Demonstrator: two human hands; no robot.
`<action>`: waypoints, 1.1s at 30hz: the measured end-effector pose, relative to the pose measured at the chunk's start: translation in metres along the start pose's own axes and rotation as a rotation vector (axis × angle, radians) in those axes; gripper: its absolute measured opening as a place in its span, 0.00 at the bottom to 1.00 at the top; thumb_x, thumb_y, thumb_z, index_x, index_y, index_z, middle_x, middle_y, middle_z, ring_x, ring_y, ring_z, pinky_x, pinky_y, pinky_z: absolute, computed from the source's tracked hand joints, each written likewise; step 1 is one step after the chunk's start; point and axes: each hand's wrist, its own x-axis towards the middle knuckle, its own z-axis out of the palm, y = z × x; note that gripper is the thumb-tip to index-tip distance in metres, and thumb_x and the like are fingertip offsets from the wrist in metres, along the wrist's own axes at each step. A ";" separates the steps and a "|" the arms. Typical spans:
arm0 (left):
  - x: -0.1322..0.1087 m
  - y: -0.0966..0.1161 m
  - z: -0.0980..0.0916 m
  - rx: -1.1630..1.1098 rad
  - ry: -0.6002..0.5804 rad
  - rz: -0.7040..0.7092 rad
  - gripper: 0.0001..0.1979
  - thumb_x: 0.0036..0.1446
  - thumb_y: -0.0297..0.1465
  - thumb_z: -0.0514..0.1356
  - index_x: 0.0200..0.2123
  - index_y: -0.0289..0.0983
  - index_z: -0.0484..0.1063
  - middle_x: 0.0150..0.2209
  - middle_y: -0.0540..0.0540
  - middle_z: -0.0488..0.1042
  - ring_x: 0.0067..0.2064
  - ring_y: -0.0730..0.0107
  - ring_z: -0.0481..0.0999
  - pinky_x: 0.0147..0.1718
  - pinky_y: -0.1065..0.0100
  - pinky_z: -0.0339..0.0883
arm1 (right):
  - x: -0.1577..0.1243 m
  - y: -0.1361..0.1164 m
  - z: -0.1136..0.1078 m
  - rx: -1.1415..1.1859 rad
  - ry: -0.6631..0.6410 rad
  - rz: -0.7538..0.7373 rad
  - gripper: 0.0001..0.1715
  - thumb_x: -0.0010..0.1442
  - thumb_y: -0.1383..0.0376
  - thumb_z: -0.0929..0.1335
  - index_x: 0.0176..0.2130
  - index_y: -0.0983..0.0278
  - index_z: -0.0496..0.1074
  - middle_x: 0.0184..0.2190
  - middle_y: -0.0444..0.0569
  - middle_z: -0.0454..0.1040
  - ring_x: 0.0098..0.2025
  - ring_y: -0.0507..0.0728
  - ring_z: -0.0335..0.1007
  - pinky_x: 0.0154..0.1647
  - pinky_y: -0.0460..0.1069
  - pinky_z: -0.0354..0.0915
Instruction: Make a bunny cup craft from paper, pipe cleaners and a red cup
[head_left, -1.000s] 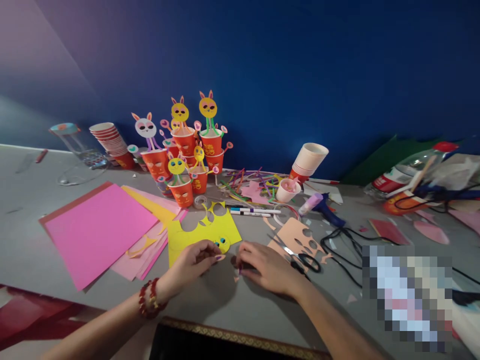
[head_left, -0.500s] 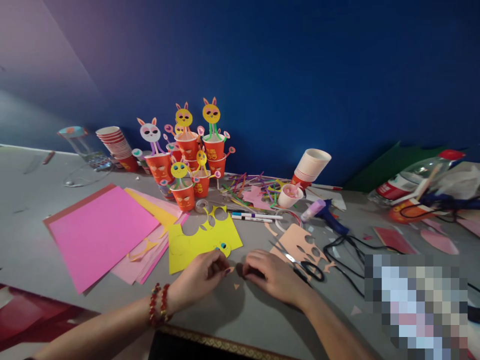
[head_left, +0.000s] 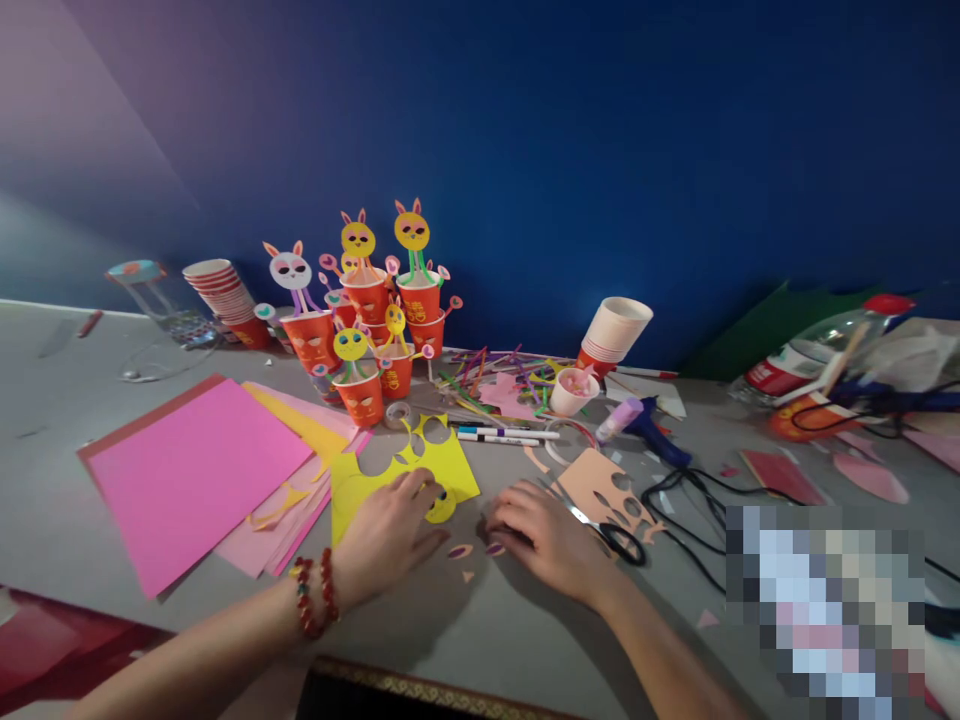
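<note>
dim, wall (head_left: 495, 170) paler at upper left, soft shadows, edges seemingly stretched

Scissors (head_left: 591, 519) and cut paper (head_left: 459, 468) (markers (head_left: 501, 437) too) show a craft table (head_left: 427, 650)

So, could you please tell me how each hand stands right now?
Left hand: open at the round yellow paper face; contact cannot be told.
Right hand: loosely curled by a small, pointed, purple-centred paper piece; grip cannot be told.

Gold Chinese characters (head_left: 391, 381) on red cups (head_left: 426, 298), illegible print (head_left: 514, 441) on white marker (head_left: 495, 437)
</note>
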 end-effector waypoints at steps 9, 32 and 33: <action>0.017 -0.005 -0.003 0.175 0.007 -0.068 0.13 0.56 0.37 0.62 0.43 0.37 0.70 0.46 0.38 0.73 0.49 0.48 0.72 0.47 0.54 0.66 | -0.001 0.003 0.008 0.015 0.089 -0.007 0.04 0.65 0.70 0.68 0.38 0.62 0.73 0.39 0.50 0.76 0.44 0.60 0.69 0.43 0.52 0.64; 0.028 0.032 -0.001 0.089 0.438 0.413 0.34 0.62 0.33 0.61 0.66 0.31 0.51 0.53 0.34 0.73 0.53 0.51 0.72 0.54 0.51 0.68 | -0.009 -0.011 0.015 0.764 0.491 0.291 0.10 0.63 0.61 0.66 0.31 0.62 0.68 0.27 0.43 0.68 0.27 0.53 0.67 0.27 0.46 0.65; 0.029 0.033 0.000 0.095 0.443 0.410 0.34 0.62 0.33 0.61 0.66 0.31 0.51 0.53 0.34 0.73 0.53 0.51 0.72 0.54 0.51 0.68 | -0.009 -0.010 0.015 0.755 0.494 0.300 0.08 0.63 0.63 0.65 0.31 0.62 0.68 0.26 0.43 0.68 0.27 0.53 0.67 0.26 0.46 0.64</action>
